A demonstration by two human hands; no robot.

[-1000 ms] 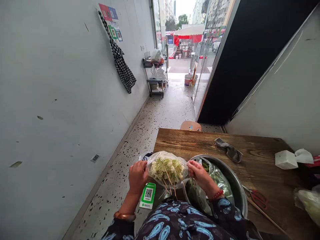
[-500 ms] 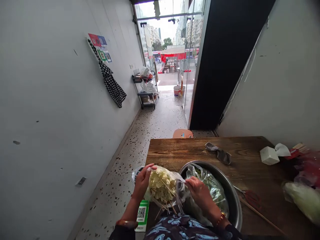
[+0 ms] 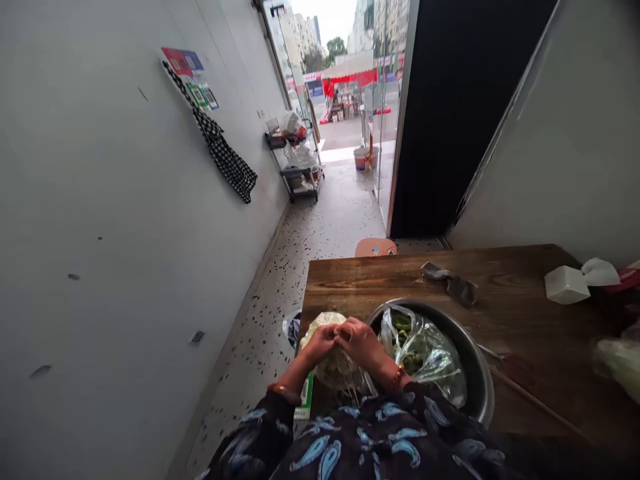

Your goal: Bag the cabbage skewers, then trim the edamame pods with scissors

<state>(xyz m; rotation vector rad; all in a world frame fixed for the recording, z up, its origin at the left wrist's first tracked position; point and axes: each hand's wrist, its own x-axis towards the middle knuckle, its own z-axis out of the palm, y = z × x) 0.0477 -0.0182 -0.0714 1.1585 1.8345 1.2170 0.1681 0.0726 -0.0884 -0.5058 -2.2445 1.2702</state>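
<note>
My left hand (image 3: 321,345) and my right hand (image 3: 361,343) meet above a clear plastic bag (image 3: 337,375) of pale cauliflower pieces. The fingers of both hands are closed and pinch the gathered plastic at its top; the fingertips partly cover each other. Thin wooden sticks show at the near side of the bag. Just right of my right hand stands a steel basin (image 3: 484,380), with another clear bag (image 3: 435,353) of green vegetables inside.
On the wooden table (image 3: 360,280) lie a grey cloth (image 3: 453,283), a white tissue box (image 3: 567,285), red-handled scissors (image 3: 520,370) and a long stick (image 3: 545,408). A green QR card (image 3: 306,397) is by my left wrist. A pink stool (image 3: 375,247) stands beyond the table.
My hands have come together from either side of the cauliflower bag, and its opening is now gathered between them. The view has tilted down and shifted a little.
</note>
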